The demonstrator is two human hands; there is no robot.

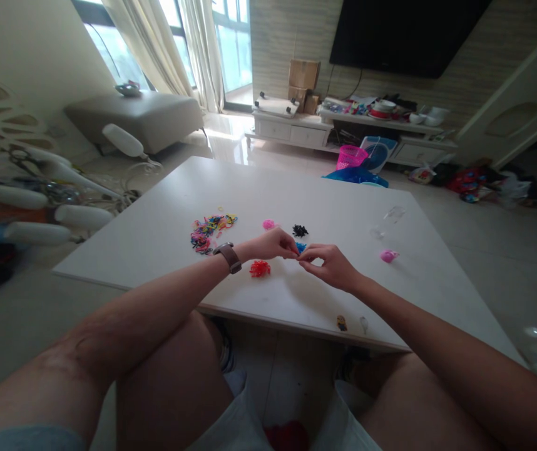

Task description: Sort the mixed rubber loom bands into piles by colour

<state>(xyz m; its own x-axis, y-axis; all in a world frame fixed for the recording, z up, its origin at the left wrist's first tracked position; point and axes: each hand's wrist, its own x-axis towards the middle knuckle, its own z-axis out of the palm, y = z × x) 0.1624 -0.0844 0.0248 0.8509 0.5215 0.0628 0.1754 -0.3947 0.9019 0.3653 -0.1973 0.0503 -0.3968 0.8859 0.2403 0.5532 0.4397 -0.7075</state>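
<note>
My left hand (278, 243), with a watch (229, 255) on its wrist, has its fingers pinched together above the white table (343, 213). Its fingertips meet those of my right hand (325, 263), also pinched. Whatever sits between them is too small to make out. Just behind the fingertips lies a small blue pile (301, 247) of little bands, partly covered. A black pile (300, 230) and a pink pile (268, 224) rest farther back. In front of my left wrist is a red pile (260, 269). Mixed colourful bands (207, 233) spread out on the left.
Toward the right stand a pink item (389, 255) and clear plastic pieces (394, 214). Near the front edge lie a yellow cartoon-figure piece (341, 322) and a small clear piece (363, 324). Beyond the table are a pink basket (350, 156) and a low cabinet (291, 130).
</note>
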